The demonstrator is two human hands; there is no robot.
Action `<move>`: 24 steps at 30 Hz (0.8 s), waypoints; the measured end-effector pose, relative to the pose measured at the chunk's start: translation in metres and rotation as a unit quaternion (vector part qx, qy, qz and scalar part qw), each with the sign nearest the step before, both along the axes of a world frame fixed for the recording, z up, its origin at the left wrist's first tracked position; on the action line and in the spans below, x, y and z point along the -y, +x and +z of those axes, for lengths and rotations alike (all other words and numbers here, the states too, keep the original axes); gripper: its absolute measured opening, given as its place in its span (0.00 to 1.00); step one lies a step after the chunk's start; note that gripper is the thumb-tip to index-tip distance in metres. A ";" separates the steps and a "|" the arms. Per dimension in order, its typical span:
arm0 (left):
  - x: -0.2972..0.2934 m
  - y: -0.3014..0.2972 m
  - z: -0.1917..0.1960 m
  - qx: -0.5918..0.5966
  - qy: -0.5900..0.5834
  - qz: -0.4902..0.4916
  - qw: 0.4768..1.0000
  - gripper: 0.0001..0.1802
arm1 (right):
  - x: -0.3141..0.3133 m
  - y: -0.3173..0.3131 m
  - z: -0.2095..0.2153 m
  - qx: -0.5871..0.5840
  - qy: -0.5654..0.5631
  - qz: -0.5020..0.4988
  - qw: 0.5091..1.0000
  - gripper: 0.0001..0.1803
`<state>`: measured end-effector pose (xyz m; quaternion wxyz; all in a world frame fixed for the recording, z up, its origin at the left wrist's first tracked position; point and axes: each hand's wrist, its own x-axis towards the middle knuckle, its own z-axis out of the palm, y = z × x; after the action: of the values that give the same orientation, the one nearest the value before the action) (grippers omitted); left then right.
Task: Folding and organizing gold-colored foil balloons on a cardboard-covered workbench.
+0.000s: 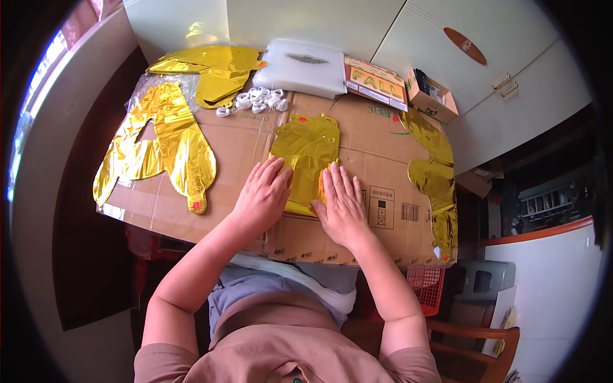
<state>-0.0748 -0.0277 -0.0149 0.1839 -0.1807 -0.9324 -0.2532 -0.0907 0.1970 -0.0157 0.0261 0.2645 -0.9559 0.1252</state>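
Note:
A folded gold foil balloon (305, 142) lies flat on the cardboard in front of me. My left hand (260, 191) rests palm down along its left edge, fingers stretched out. On the opposite edge lies my right hand (343, 201), also flat, with its fingers extended over the foil and the cardboard. Something orange shows beside the fingers of each hand; I cannot make out what it is. To the left, a flat gold balloon (167, 137) with a triangular hole and two legs is spread out. A curvy gold balloon (433, 172) lies along the right edge.
Cardboard (242, 137) covers the table. At the back are more gold foil (223, 73), white ribbon rolls (258, 102), a stack of clear plastic bags (300, 70), a printed flat box (375, 82) and a small open box (434, 99). A wooden chair (476, 338) stands lower right.

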 end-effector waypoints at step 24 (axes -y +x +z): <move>0.053 0.000 0.023 0.075 -0.060 -0.153 0.984 0.47 | -0.021 -0.005 0.014 0.018 0.041 0.030 0.999 0.44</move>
<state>-0.0746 -0.0802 0.0082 0.0616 -0.3125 -0.9185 -0.2343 -0.0961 0.2182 -0.0015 -0.0059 0.2912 -0.9522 0.0919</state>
